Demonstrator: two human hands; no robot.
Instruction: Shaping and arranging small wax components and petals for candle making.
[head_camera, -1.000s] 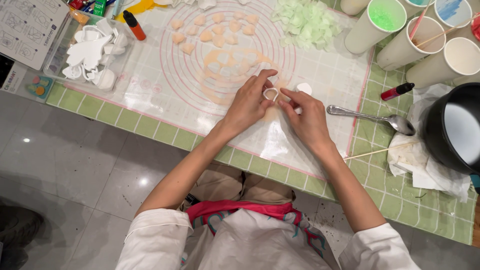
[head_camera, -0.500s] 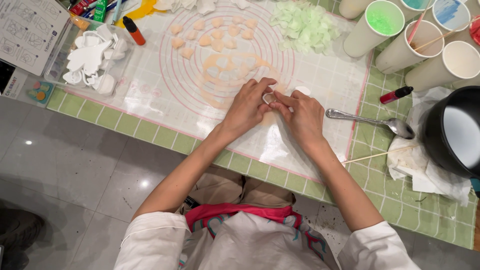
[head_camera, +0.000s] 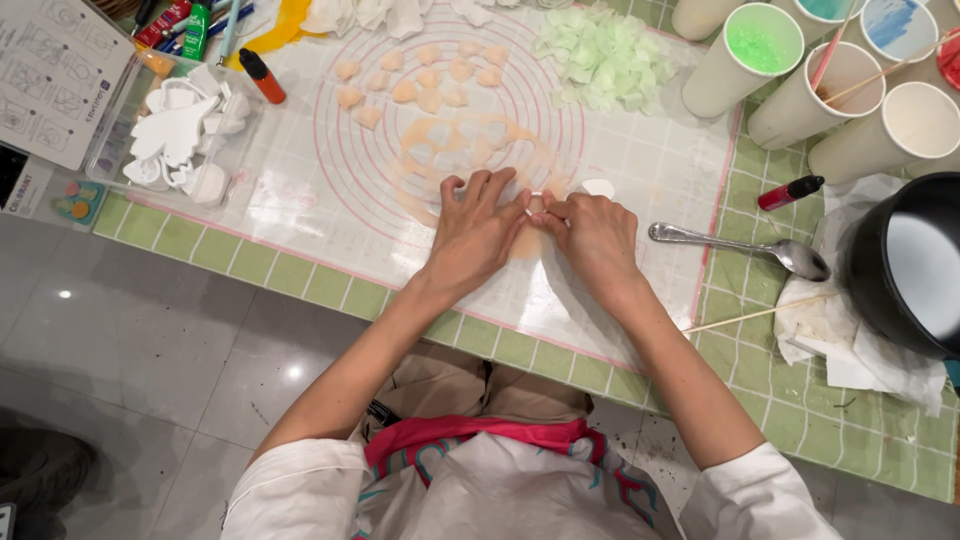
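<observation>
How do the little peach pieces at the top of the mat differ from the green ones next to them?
The peach pieces lie spread out singly in loose rows, each apart from the next; the green pieces are heaped in one overlapping pile. The peach ones are pale orange and look smooth and rounded; the green ones are pale green, thinner and crinkled. The peach ones sit inside the mat's printed rings, the green ones at their edge. Both rest on the same translucent mat.

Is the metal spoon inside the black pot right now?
No, the metal spoon lies flat on the mat's edge, left of the black pot, apart from it.
</observation>
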